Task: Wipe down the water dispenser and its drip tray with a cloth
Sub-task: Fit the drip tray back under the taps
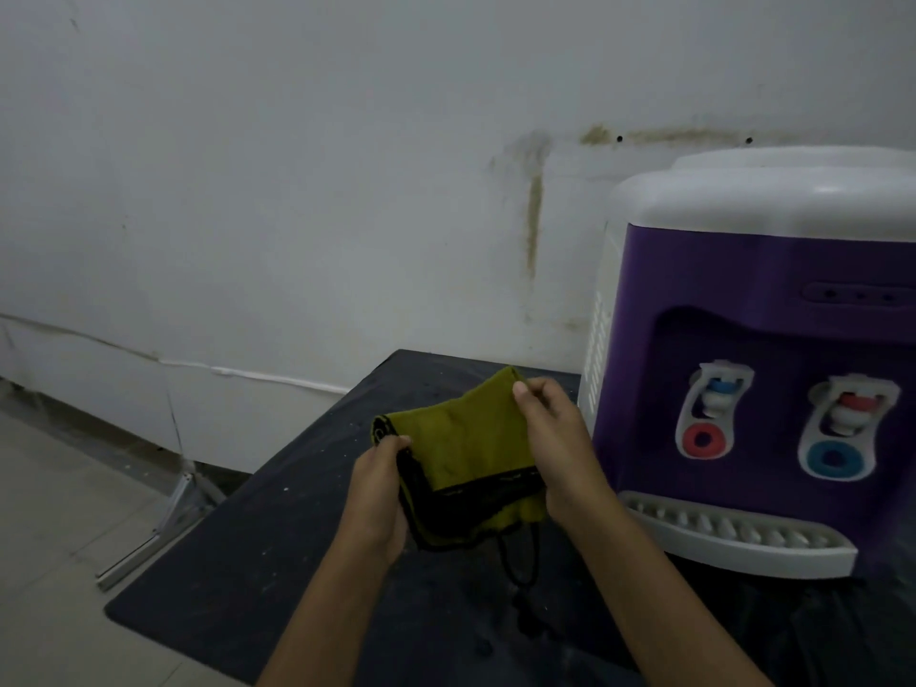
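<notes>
We hold the cloth [461, 448] in the air above the table [257, 562], left hand [379, 493] gripping its near-left edge and right hand [555, 438] pinching its far-right corner. It looks light, soft and floppy, so it is probably best bunched in one palm for wiping. The dispenser [753, 349] and its tray [738, 533] stand just right of the right hand, untouched.

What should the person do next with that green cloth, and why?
Probably move the cloth rightwards onto the water dispenser and begin wiping its purple front. The left hand and right hand both grip the cloth over the dark table, beside the dispenser; it touches neither the dispenser nor the drip tray, so wiping seems not yet begun.
</notes>
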